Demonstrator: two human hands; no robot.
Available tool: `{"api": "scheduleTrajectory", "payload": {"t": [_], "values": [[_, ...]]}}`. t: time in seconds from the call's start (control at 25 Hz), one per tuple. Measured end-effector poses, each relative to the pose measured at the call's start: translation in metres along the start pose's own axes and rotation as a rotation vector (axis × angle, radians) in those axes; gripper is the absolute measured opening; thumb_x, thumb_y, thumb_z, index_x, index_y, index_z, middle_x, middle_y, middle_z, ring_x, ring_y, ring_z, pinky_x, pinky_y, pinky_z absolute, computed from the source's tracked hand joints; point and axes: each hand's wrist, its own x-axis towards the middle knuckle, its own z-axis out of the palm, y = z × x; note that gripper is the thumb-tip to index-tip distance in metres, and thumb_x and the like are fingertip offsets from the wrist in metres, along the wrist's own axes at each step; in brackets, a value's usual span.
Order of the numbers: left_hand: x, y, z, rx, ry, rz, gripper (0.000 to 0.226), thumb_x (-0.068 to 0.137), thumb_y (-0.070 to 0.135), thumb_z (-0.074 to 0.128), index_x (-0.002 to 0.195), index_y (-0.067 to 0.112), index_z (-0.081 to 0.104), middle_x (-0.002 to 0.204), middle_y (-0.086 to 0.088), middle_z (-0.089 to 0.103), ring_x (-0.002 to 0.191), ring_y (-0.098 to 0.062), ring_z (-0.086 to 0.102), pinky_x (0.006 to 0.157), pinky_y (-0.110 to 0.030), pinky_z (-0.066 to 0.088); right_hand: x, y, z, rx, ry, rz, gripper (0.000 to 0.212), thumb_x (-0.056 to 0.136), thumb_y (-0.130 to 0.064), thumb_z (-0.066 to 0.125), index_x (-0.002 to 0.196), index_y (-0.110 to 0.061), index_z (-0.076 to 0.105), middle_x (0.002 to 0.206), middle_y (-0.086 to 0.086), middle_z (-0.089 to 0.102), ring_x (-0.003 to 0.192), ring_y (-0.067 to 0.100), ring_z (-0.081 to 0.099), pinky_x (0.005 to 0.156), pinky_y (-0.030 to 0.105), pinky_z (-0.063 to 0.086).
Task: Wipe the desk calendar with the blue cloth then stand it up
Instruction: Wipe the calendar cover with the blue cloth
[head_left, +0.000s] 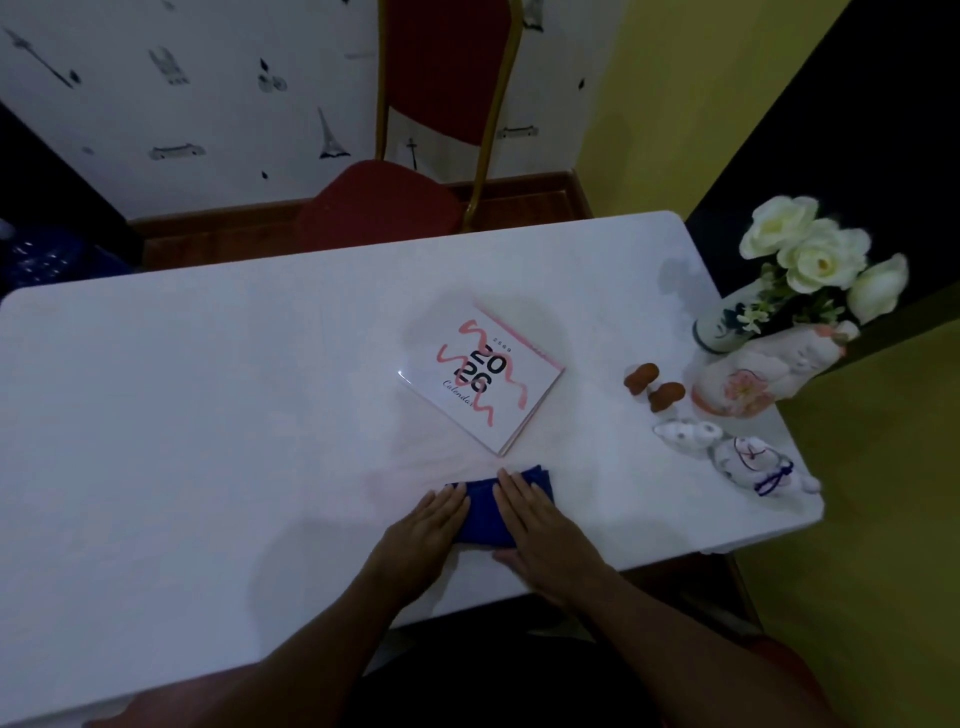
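White table (208, 415) fills the middle of the frame, with a red chair (395, 202) behind it at upper centre. Right edge holds a vase (727, 325) of pale flowers (810, 249) and small figurines (753, 462). Calendar (485, 376) lies flat at centre, turned at an angle. Just below it, the left hand (423, 535) and right hand (540, 535) rest flat, fingers extended, on the folded blue cloth (485, 512)
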Motion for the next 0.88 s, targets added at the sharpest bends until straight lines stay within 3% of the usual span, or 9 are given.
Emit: {"api": "scheduleTrajectory", "payload": {"t": [0.08, 0.12, 0.24, 0.36, 0.56, 0.64, 0.72, 0.8, 0.88], "values": [[0.003, -0.007, 0.000, -0.114, -0.047, -0.020, 0.068, 0.106, 0.018, 0.056, 0.168, 0.015, 0.027, 0.178, -0.008, 0.021, 0.166, -0.022, 0.024, 0.132, -0.029, 0.007, 0.000, -0.006, -0.003, 0.036, 0.035, 0.036, 0.083, 0.096, -0.050, 0.060, 0.158, 0.000, 0.035, 0.166, 0.019, 0.033, 0.153, 0.032, 0.034, 0.121, 0.048, 0.038], [0.004, -0.009, 0.001, -0.169, -0.065, -0.036, 0.064, 0.111, 0.019, 0.045, 0.170, 0.018, 0.020, 0.180, -0.005, 0.012, 0.168, -0.020, 0.015, 0.131, -0.026, 0.001, 0.002, -0.010, -0.005, 0.058, 0.073, 0.059, 0.082, 0.095, -0.046, 0.064, 0.157, 0.000, 0.038, 0.165, 0.018, 0.036, 0.152, 0.033, 0.037, 0.120, 0.049, 0.040], [0.002, -0.014, -0.005, -0.289, -0.059, -0.072, 0.058, 0.114, 0.031, 0.036, 0.170, 0.026, 0.021, 0.180, 0.003, 0.015, 0.167, -0.017, 0.016, 0.132, -0.024, 0.010, 0.010, -0.026, -0.014, 0.064, 0.121, 0.096, 0.080, 0.079, -0.038, 0.083, 0.147, -0.005, 0.056, 0.154, 0.013, 0.054, 0.140, 0.035, 0.054, 0.108, 0.055, 0.052], [-0.005, -0.018, -0.008, -0.342, -0.052, -0.087, 0.057, 0.114, 0.041, 0.031, 0.169, 0.028, 0.024, 0.179, 0.006, 0.020, 0.166, -0.012, 0.018, 0.127, -0.017, 0.005, 0.014, -0.033, -0.019, 0.003, 0.166, 0.076, 0.072, 0.065, -0.026, 0.096, 0.131, -0.010, 0.072, 0.138, 0.007, 0.070, 0.126, 0.032, 0.067, 0.096, 0.054, 0.059], [-0.016, -0.047, -0.014, -0.370, 0.001, -0.149, 0.058, 0.114, 0.043, 0.022, 0.169, 0.026, 0.022, 0.180, 0.007, 0.015, 0.167, -0.005, 0.009, 0.135, -0.023, 0.002, 0.005, -0.020, -0.026, 0.117, 0.296, 0.017, 0.071, 0.062, -0.006, 0.097, 0.128, -0.003, 0.072, 0.125, 0.011, 0.076, 0.112, 0.029, 0.075, 0.092, 0.044, 0.062], [-0.008, -0.062, -0.023, -0.347, 0.059, -0.182, 0.057, 0.114, 0.040, 0.022, 0.169, 0.024, 0.022, 0.179, 0.005, 0.015, 0.167, -0.008, 0.009, 0.134, -0.023, 0.001, 0.005, -0.010, -0.037, 0.199, 0.326, -0.013, 0.065, 0.067, 0.001, 0.092, 0.128, 0.001, 0.070, 0.114, 0.014, 0.079, 0.093, 0.029, 0.080, 0.080, 0.040, 0.067], [0.005, -0.074, -0.032, -0.327, 0.118, -0.228, 0.057, 0.115, 0.038, 0.024, 0.169, 0.020, 0.022, 0.179, 0.001, 0.016, 0.168, -0.012, 0.010, 0.132, -0.022, -0.001, 0.012, 0.001, -0.057, 0.284, 0.312, -0.001, 0.052, 0.080, 0.003, 0.079, 0.131, 0.002, 0.068, 0.113, 0.016, 0.079, 0.087, 0.032, 0.080, 0.077, 0.041, 0.067], [0.021, -0.085, -0.042, -0.315, 0.159, -0.258, 0.057, 0.115, 0.035, 0.027, 0.168, 0.015, 0.021, 0.179, -0.004, 0.015, 0.168, -0.017, 0.010, 0.130, -0.022, -0.002, 0.027, 0.011, -0.085, 0.430, 0.291, 0.126, 0.046, 0.096, -0.001, 0.066, 0.141, -0.010, 0.061, 0.118, 0.013, 0.077, 0.091, 0.032, 0.078, 0.084, 0.043, 0.065], [0.038, -0.095, -0.050, -0.309, 0.174, -0.286, 0.059, 0.115, 0.034, 0.027, 0.169, 0.012, 0.017, 0.180, -0.006, 0.010, 0.169, -0.020, 0.007, 0.130, -0.025, -0.002, 0.051, 0.025, -0.111, 0.536, 0.350, 0.228, 0.045, 0.104, -0.006, 0.057, 0.144, -0.027, 0.056, 0.115, 0.003, 0.076, 0.084, 0.018, 0.071, 0.081, 0.029, 0.060]]}}
